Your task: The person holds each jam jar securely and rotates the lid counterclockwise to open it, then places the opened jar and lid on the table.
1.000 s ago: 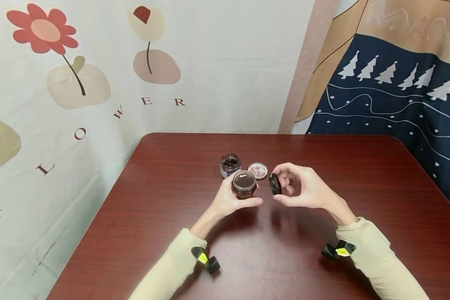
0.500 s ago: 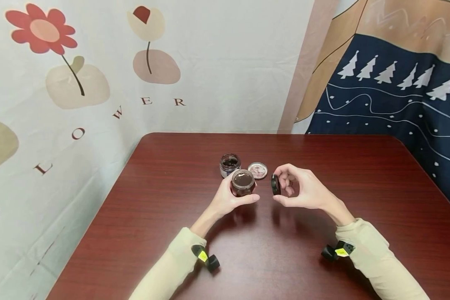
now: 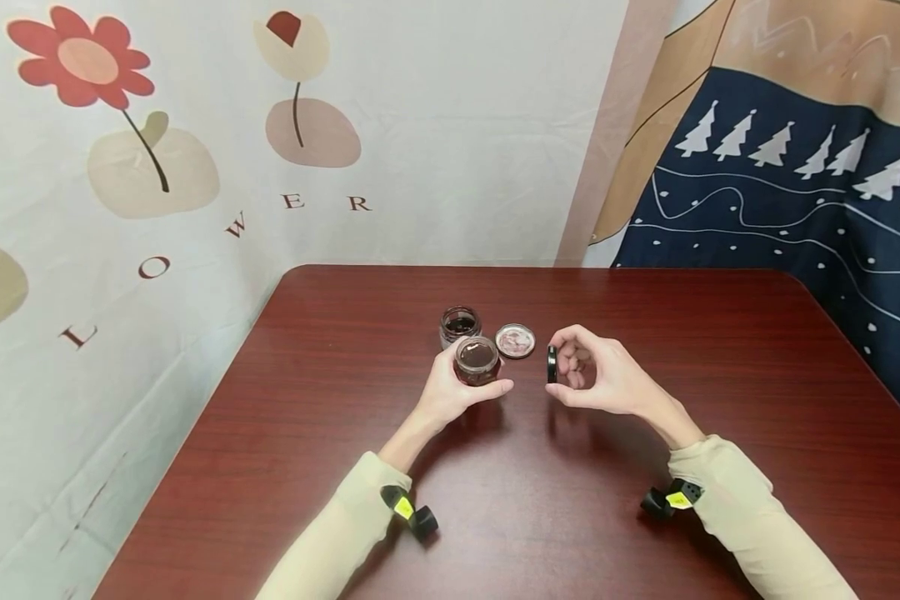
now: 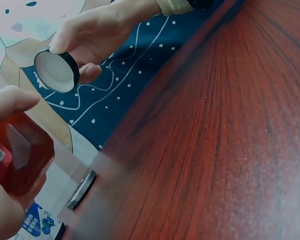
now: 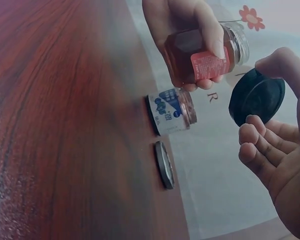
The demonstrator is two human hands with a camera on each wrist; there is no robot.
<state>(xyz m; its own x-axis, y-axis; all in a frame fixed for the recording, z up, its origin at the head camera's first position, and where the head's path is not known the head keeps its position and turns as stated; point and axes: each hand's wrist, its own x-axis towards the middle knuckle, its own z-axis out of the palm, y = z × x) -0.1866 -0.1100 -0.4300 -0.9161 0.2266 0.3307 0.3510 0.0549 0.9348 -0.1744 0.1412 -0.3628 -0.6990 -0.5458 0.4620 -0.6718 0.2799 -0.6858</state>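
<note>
In the head view my left hand (image 3: 444, 392) grips an uncapped glass jar (image 3: 477, 360) of dark reddish-brown spread, its mouth facing up. The right wrist view shows the red label (image 5: 210, 66) on its side. To the right, my right hand (image 3: 611, 377) pinches a black lid (image 3: 552, 364) by its rim between thumb and fingers. That lid stands on edge, its pale inside (image 4: 55, 72) facing the held jar, with a gap between them. Behind the held jar, partly covered by it, a second uncapped jar (image 3: 461, 322) with a blue-and-white label (image 5: 166, 111) stands on the table.
A loose lid (image 3: 515, 341) lies with its inside up on the dark red wooden table (image 3: 345, 350), beside the second jar. Printed cloths (image 3: 450, 133) hang behind the table's far edge. Each sleeve carries a small wrist camera (image 3: 423, 522).
My left hand has shifted slightly left and away from me with the jar. The black lid has moved a little right and turned until it shows nearly edge-on in the head view.
</note>
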